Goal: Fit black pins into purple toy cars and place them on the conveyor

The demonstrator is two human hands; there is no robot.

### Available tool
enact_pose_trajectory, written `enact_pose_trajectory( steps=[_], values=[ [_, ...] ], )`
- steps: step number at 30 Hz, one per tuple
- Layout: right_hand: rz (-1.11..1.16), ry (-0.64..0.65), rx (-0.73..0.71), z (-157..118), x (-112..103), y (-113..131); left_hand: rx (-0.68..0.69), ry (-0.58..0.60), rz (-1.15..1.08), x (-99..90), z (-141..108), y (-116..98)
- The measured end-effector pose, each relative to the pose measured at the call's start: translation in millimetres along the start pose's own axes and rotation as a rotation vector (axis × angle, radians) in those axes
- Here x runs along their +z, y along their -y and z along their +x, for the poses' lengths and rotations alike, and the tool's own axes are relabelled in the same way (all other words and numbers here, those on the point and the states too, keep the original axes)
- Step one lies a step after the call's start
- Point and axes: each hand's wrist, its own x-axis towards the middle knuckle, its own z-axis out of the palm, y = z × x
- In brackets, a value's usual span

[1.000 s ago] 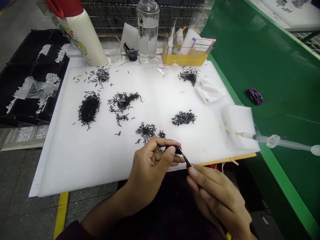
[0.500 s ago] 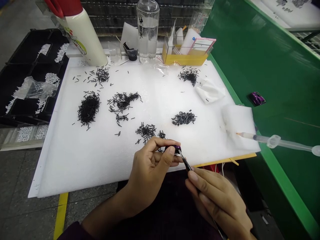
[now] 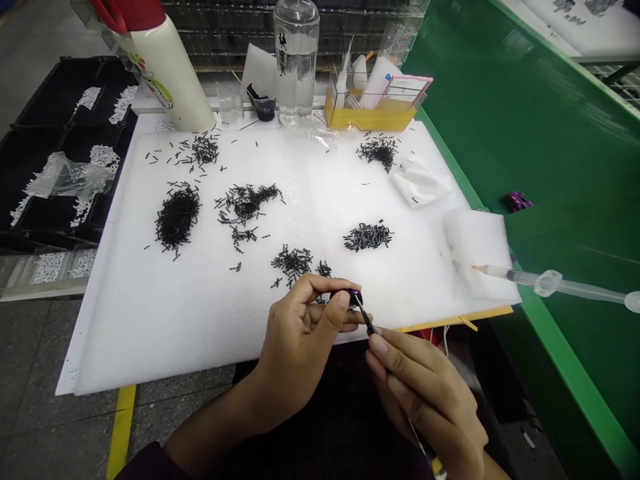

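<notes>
My left hand pinches a small shiny purple car body between thumb and fingers, above the front of the white foam sheet. Most of that car body is hidden behind the fingertips. My right hand grips dark tweezers, their bright tips touching the near right side of the purple piece. Just behind my left fingers lies a loose heap of small black parts. Another pile of short dark pieces sits to the right of it.
More black heaps are spread on the foam. At the back stand a cream bottle, a clear bottle and a yellow box. A syringe rests on a foam roll at right; a purple car body sits on the green belt.
My right hand and the tweezers have shifted slightly left, with the tips still at the held piece. The purple car body on the belt has moved a little right. My left hand is still.
</notes>
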Motion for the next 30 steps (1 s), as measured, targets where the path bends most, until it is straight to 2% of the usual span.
enact_pose_trajectory(
  steps=[5,10,14,17,19,21,23,25,27,30],
  values=[
    [-0.024,-0.054,0.019,-10.8,9.9,-1.7,0.004,-0.016,0.004,-0.1,-0.3,1.2],
    [-0.063,-0.150,-0.043,-15.4,15.9,-2.9,0.021,-0.019,0.002,1.0,0.3,2.6],
    [0.096,-0.170,0.102,-13.2,1.2,-4.5,0.026,-0.017,0.025,0.8,0.6,2.9],
    [0.133,-0.324,0.215,-1.3,-14.5,-12.7,0.028,0.004,0.051,-0.9,0.6,1.4],
    [0.126,-0.387,0.342,11.2,-21.4,-21.3,0.026,0.032,0.069,-1.5,0.3,-0.4],
    [0.149,-0.333,0.485,23.5,-25.9,-31.2,0.019,0.033,0.078,-0.9,-0.6,-2.2],
    [0.178,-0.195,0.601,32.5,-29.9,-41.2,0.005,0.000,0.066,0.5,-2.0,-3.5],
    [0.172,-0.080,0.652,37.9,-32.9,-50.1,-0.008,-0.031,0.040,1.8,-3.4,-3.6],
    [0.191,-0.104,0.631,41.2,-32.2,-57.5,-0.005,-0.019,0.026,1.9,-4.0,-2.5],
    [0.213,-0.287,0.519,45.3,-21.2,-66.4,0.031,0.036,0.038,0.7,-2.2,0.4]
  ],
)
